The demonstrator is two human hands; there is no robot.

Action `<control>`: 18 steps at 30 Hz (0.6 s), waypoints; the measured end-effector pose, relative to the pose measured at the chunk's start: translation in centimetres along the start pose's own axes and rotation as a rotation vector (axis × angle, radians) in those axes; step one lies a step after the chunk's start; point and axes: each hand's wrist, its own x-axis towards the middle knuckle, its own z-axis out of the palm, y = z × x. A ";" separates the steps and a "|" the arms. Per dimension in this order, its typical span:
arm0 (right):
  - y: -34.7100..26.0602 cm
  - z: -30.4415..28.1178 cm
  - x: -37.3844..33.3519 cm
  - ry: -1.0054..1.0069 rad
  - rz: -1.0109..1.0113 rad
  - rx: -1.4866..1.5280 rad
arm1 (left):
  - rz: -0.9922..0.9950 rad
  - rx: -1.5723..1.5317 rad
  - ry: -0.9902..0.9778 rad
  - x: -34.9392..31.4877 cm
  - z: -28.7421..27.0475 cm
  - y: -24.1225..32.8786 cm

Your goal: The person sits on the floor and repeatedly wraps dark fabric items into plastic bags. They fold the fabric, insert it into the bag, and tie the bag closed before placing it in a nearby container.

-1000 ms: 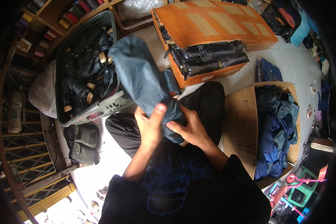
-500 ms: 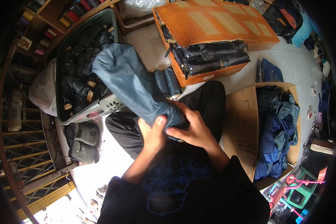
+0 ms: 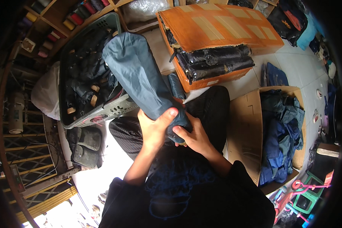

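Observation:
Both my hands grip the lower end of a long, filled-out blue-grey fabric pouch (image 3: 138, 72) above my lap. Its wide end slants up and left, overlapping the rim of a crate. My left hand (image 3: 154, 125) wraps the pouch from the left, thumb lying across it. On the other side my right hand (image 3: 195, 136) holds the bottom, thumb pressed on the fabric. A small tan bit shows by the right fingers at the bottom end; what fills the pouch is hidden. Beyond it, a similar blue-grey roll (image 3: 175, 85) lies on the floor.
A grey plastic crate (image 3: 102, 114) at left holds several black bundles with tan ends. An orange-brown taped box (image 3: 216, 28) packed with black wrapped rolls stands ahead. At right, an open cardboard box (image 3: 245, 133) contains blue and green fabric (image 3: 281, 140). Dark pouches (image 3: 86, 148) lie below the crate.
The pouch has turned more upright, its wide end shifting right and slightly up. My left hand has slid up along it a little; both hands keep their hold.

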 end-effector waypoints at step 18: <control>0.5 -0.6 1.1 -0.116 0.184 0.189 | -0.010 -0.248 -0.266 1.3 -2.3 -0.5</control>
